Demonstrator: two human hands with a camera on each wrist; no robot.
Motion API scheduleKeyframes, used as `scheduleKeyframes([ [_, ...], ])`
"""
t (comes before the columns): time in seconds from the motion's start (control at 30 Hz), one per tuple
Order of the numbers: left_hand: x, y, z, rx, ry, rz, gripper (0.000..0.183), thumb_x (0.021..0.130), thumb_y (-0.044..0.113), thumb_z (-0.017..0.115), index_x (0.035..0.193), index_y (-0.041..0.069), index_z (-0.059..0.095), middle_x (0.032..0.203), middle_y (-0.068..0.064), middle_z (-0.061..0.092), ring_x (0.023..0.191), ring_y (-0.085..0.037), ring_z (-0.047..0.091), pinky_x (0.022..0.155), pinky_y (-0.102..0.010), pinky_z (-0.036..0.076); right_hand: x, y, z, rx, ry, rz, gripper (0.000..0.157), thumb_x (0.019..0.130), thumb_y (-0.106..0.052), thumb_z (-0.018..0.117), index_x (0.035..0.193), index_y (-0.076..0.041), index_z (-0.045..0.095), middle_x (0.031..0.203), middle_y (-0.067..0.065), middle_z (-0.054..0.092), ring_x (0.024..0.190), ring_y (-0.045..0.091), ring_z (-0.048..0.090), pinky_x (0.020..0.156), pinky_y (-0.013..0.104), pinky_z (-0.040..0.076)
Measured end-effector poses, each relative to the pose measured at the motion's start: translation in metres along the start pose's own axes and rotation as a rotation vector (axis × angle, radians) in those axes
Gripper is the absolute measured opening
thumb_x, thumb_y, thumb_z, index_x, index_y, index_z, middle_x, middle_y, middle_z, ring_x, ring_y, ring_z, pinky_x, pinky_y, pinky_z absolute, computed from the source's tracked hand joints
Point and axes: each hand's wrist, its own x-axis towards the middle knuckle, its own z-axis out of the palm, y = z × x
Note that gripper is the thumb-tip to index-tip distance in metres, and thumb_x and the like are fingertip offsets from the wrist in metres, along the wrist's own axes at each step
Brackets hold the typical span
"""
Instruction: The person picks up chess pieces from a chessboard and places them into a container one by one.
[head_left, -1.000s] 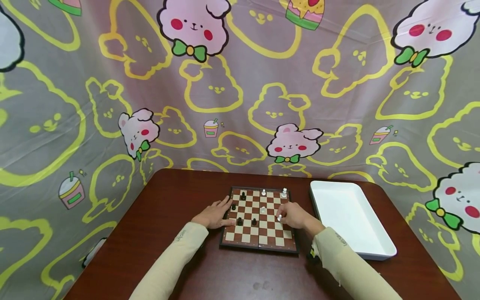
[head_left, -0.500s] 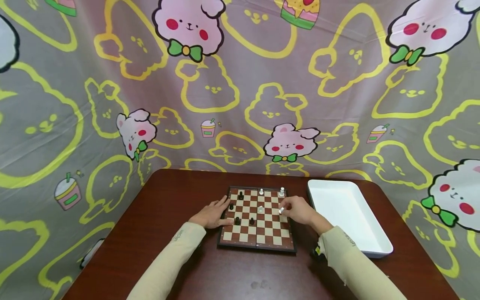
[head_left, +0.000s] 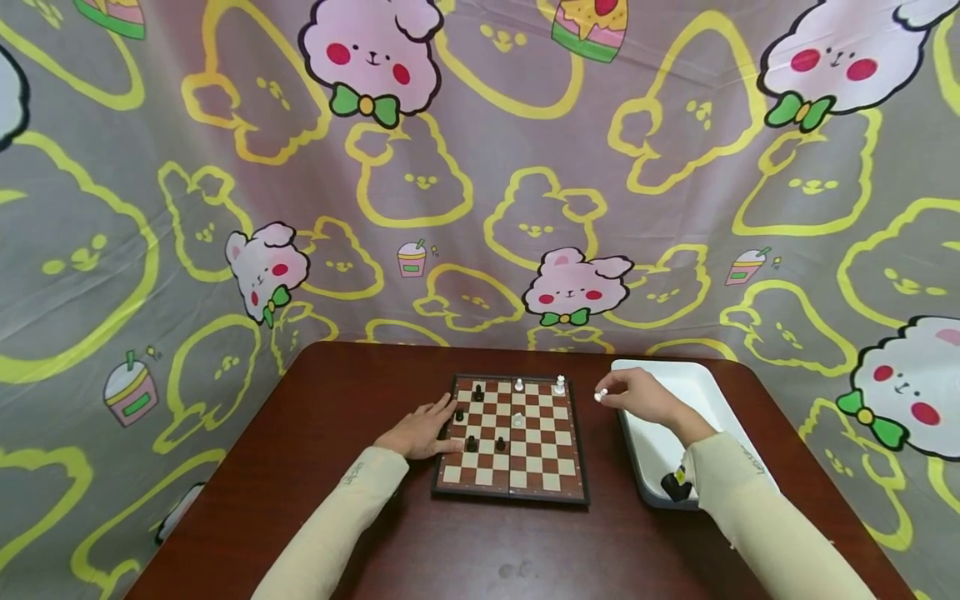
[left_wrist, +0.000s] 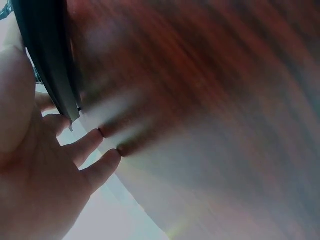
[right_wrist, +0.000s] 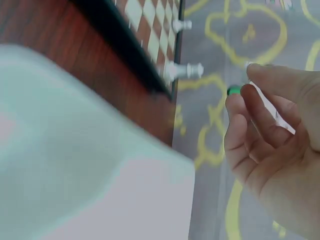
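A brown and cream chessboard (head_left: 542,454) lies on the table with several small chess pieces on it. My left hand (head_left: 417,431) rests at its left edge, thumb over the squares, fingers straight along the frame. In the left wrist view, the fingers (left_wrist: 102,167) lie beside the dark board edge. My right hand (head_left: 641,396) pinches a small white chess piece (head_left: 601,395) in the air, between the board and the white tray (head_left: 723,408). A tall white piece (head_left: 559,385) stands in the far right corner. A black piece (head_left: 472,443) is near my left thumb.
The white tray stands right of the board, partly under my right forearm; a black wrist device (head_left: 677,483) shows above it. A patterned cloth (head_left: 450,192) hangs behind the brown table (head_left: 360,375). Another white piece (head_left: 518,385) stands on the board's far row.
My right hand has lifted the white chess piece off the board's right side and carried it right, to the tray's near-left rim area. The left hand stays on the board's edge.
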Motion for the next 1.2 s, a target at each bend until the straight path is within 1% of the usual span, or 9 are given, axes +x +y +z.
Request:
scheduleKeyframes([
  [0.23, -0.002, -0.002, 0.001, -0.005, -0.001, -0.005, 0.086, 0.089, 0.063, 0.048, 0.153, 0.015, 0.018, 0.158, -0.008, 0.009, 0.137, -0.038, 0.024, 0.105, -0.054, 0.028, -0.003, 0.030, -0.019, 0.055, 0.011, -0.015, 0.016, 0.086, -0.007, 0.067, 0.100, 0.002, 0.069, 0.088, 0.004, 0.066, 0.082, 0.017, 0.060, 0.070, 0.034, 0.048],
  [0.33, -0.003, -0.002, 0.002, -0.010, -0.002, -0.003, 0.086, 0.089, 0.063, 0.048, 0.153, 0.015, 0.018, 0.158, -0.008, 0.009, 0.137, -0.038, 0.024, 0.105, -0.054, 0.028, -0.004, 0.042, -0.025, 0.063, 0.008, 0.021, 0.017, 0.086, -0.007, 0.067, 0.101, 0.002, 0.068, 0.087, 0.005, 0.065, 0.081, 0.017, 0.060, 0.069, 0.033, 0.049],
  [0.5, -0.003, 0.000, 0.001, -0.012, 0.001, 0.010, 0.087, 0.089, 0.063, 0.048, 0.153, 0.014, 0.018, 0.158, -0.009, 0.009, 0.136, -0.039, 0.025, 0.104, -0.055, 0.029, -0.007, 0.059, -0.036, 0.052, 0.007, 0.089, 0.019, 0.089, -0.009, 0.065, 0.104, 0.003, 0.068, 0.091, 0.007, 0.065, 0.083, 0.018, 0.059, 0.070, 0.035, 0.050],
  [0.7, -0.003, 0.002, -0.001, -0.013, 0.001, 0.012, 0.086, 0.089, 0.061, 0.049, 0.153, 0.013, 0.018, 0.158, -0.010, 0.009, 0.136, -0.040, 0.025, 0.104, -0.054, 0.029, -0.012, 0.071, -0.040, 0.074, -0.008, 0.145, 0.022, 0.090, -0.008, 0.063, 0.106, 0.006, 0.066, 0.092, 0.009, 0.064, 0.084, 0.019, 0.059, 0.069, 0.035, 0.050],
  [0.83, -0.003, 0.003, -0.001, -0.010, 0.000, 0.017, 0.085, 0.090, 0.061, 0.048, 0.153, 0.013, 0.017, 0.158, -0.009, 0.009, 0.137, -0.039, 0.025, 0.104, -0.054, 0.029, -0.016, 0.076, -0.043, 0.074, -0.007, 0.164, 0.023, 0.090, -0.008, 0.063, 0.106, 0.008, 0.064, 0.093, 0.011, 0.065, 0.084, 0.020, 0.060, 0.068, 0.036, 0.050],
  [0.97, -0.003, 0.003, -0.002, -0.011, -0.001, 0.022, 0.085, 0.090, 0.062, 0.047, 0.153, 0.013, 0.017, 0.158, -0.009, 0.008, 0.137, -0.039, 0.024, 0.105, -0.054, 0.028, -0.016, 0.076, -0.046, 0.055, 0.027, 0.155, 0.022, 0.089, -0.006, 0.063, 0.106, 0.009, 0.064, 0.093, 0.012, 0.065, 0.083, 0.021, 0.060, 0.067, 0.035, 0.050],
  [1.13, -0.002, 0.001, -0.002, -0.009, -0.003, 0.020, 0.085, 0.090, 0.063, 0.046, 0.153, 0.014, 0.016, 0.158, -0.009, 0.008, 0.137, -0.039, 0.024, 0.105, -0.054, 0.028, -0.010, 0.067, -0.046, -0.013, 0.056, 0.118, 0.021, 0.089, -0.009, 0.064, 0.105, 0.006, 0.066, 0.093, 0.010, 0.065, 0.082, 0.020, 0.060, 0.069, 0.033, 0.047],
  [1.2, -0.002, 0.001, -0.002, -0.012, 0.001, 0.022, 0.085, 0.090, 0.062, 0.047, 0.153, 0.013, 0.017, 0.158, -0.010, 0.009, 0.137, -0.039, 0.024, 0.104, -0.055, 0.029, -0.006, 0.061, -0.043, -0.019, 0.054, 0.103, 0.021, 0.089, -0.009, 0.064, 0.105, 0.005, 0.066, 0.093, 0.009, 0.065, 0.081, 0.019, 0.060, 0.069, 0.034, 0.047],
])
